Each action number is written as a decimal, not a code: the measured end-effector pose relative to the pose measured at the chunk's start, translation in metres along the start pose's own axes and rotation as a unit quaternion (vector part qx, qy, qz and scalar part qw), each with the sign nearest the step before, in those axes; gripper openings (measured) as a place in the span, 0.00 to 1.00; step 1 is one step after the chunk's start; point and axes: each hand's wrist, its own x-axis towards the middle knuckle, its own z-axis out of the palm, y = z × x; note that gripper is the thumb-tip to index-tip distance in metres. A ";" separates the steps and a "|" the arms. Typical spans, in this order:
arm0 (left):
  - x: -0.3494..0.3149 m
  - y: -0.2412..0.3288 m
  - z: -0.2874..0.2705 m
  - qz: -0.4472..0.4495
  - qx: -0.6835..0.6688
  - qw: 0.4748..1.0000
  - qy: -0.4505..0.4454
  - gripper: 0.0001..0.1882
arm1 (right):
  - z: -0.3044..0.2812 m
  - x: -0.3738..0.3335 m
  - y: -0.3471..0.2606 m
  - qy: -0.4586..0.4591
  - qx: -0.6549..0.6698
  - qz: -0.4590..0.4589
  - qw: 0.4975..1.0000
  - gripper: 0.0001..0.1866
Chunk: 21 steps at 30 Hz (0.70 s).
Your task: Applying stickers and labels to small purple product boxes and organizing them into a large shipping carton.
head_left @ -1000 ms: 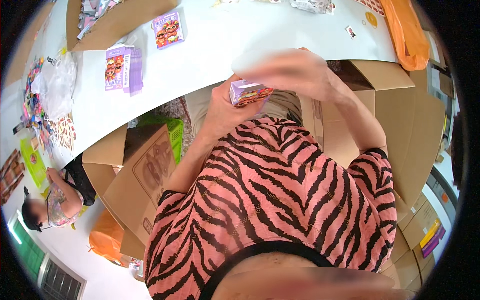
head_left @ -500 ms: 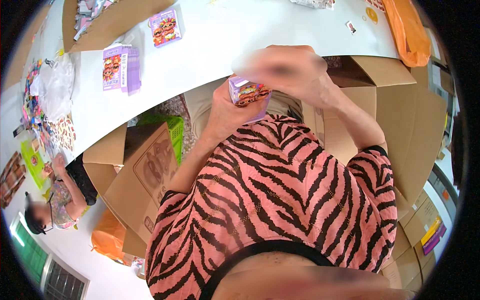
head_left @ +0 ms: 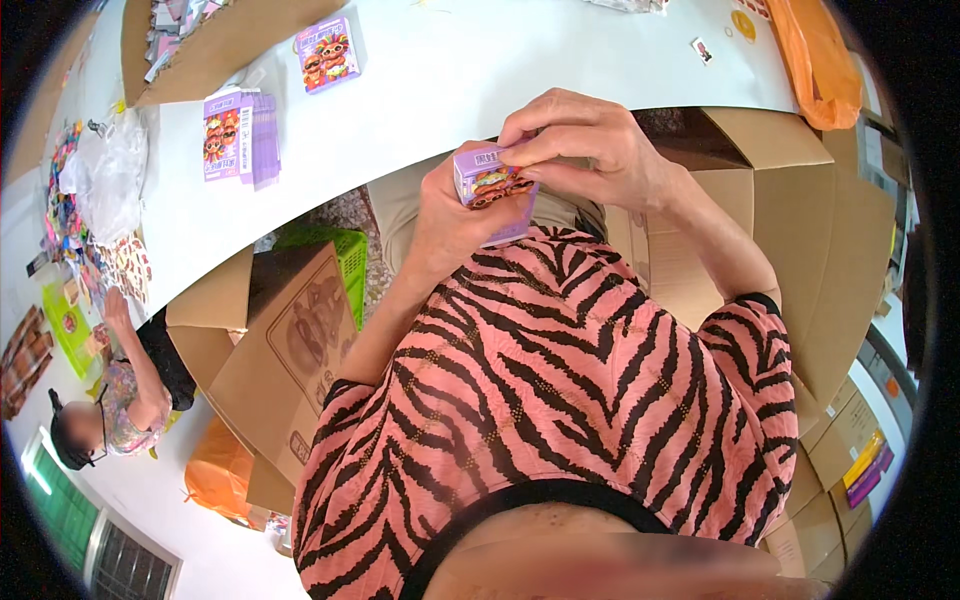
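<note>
A small purple printed carton (head_left: 487, 185) is held in front of my chest, just off the table's near edge. My left hand (head_left: 440, 225) is wrapped round its lower part, with the fingers across the printed front. My right hand (head_left: 605, 150) has its thumb and fingertips closed on the carton's top right edge, by the top panel. On the table to the left lies a stack of similar purple cartons (head_left: 240, 140), seemingly flat. Beyond it a single purple carton (head_left: 327, 57) lies on the white tabletop.
Open cardboard boxes stand below the table at my right (head_left: 800, 220) and left (head_left: 285, 330). A green basket (head_left: 352, 270) sits between. A cardboard tray (head_left: 220, 70), clear plastic bag (head_left: 112, 175) and orange bag (head_left: 815, 70) are on the table. Another person (head_left: 140, 390) works far left.
My right hand's fingers, blurred before, now show at the carton's top edge. The carton has shifted slightly left. The other person's forearm has moved up a little.
</note>
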 end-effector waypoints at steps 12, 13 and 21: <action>0.007 0.007 0.000 -0.020 0.009 0.999 -0.023 0.16 | 0.009 0.000 0.001 -0.023 0.062 0.063 0.996 0.23; 0.004 0.007 -0.002 -0.044 0.016 0.999 -0.007 0.16 | 0.013 0.000 -0.002 -0.013 0.083 0.095 0.992 0.22; 0.018 0.006 -0.012 0.009 -0.180 0.980 0.086 0.20 | 0.013 0.002 0.035 0.126 0.357 0.312 0.871 0.13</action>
